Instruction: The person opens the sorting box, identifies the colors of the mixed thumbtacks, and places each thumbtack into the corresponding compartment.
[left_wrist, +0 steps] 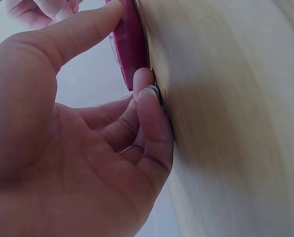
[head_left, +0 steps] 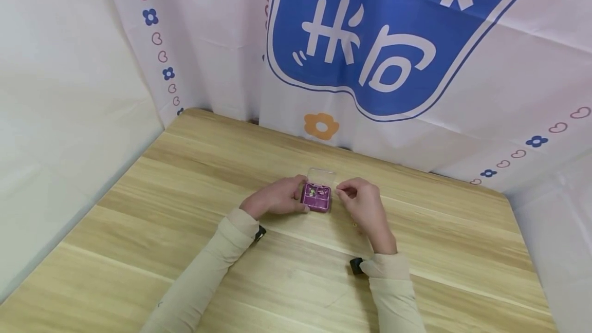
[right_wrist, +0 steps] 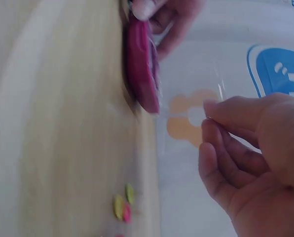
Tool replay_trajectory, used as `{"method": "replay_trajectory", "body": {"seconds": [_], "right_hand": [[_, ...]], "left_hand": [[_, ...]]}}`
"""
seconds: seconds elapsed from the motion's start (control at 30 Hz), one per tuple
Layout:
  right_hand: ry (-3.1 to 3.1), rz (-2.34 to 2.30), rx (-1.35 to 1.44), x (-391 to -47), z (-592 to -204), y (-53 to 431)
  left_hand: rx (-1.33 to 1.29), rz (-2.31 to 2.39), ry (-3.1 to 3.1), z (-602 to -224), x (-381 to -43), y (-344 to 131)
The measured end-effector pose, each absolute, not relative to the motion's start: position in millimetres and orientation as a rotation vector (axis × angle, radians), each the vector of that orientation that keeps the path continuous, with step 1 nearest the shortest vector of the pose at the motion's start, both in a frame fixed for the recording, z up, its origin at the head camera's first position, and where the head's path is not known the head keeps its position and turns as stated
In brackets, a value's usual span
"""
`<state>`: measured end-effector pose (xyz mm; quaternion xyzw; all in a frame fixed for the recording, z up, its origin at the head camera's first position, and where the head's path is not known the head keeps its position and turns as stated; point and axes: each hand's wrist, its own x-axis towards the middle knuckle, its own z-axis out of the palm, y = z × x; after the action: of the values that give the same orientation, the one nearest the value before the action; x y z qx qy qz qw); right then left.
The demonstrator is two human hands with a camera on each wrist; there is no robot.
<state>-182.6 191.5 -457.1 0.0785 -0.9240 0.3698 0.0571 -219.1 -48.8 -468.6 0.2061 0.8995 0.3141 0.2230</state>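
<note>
A small purple compartment box (head_left: 316, 200) sits on the wooden table with its clear lid (head_left: 321, 176) raised at the back. Tiny greenish and pinkish pieces lie in its two back compartments; the front part shows bare purple. My left hand (head_left: 282, 197) grips the box's left side, thumb along the near edge and fingers behind. Just right of the box, my right hand (head_left: 365, 204) is raised with thumb and index tips together; I cannot tell whether they pinch a tiny piece. On the table under that hand lie a green piece (right_wrist: 129, 193), a yellow piece (right_wrist: 118, 207) and a pink piece (right_wrist: 127, 213).
The wooden table (head_left: 287, 281) reaches back to a printed white curtain (head_left: 222, 60) with a blue sign pattern. Pale walls (head_left: 60, 91) stand at the left and right. Dark wrist devices (head_left: 356, 265) are strapped at both cuffs.
</note>
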Motion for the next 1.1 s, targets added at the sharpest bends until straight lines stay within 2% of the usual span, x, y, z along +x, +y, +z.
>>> {"method": "replay_trajectory", "body": {"seconds": [0.37,1.1], "right_hand": [[-2.801,1.173,0.204,-185,-467,168],[-2.849,1.150,0.189,-189,-470,167]], "left_hand": [[0.604,0.853,2.483,-468,-219,-49],[0.591,0.851,2.498,-468,-219,-49]]}}
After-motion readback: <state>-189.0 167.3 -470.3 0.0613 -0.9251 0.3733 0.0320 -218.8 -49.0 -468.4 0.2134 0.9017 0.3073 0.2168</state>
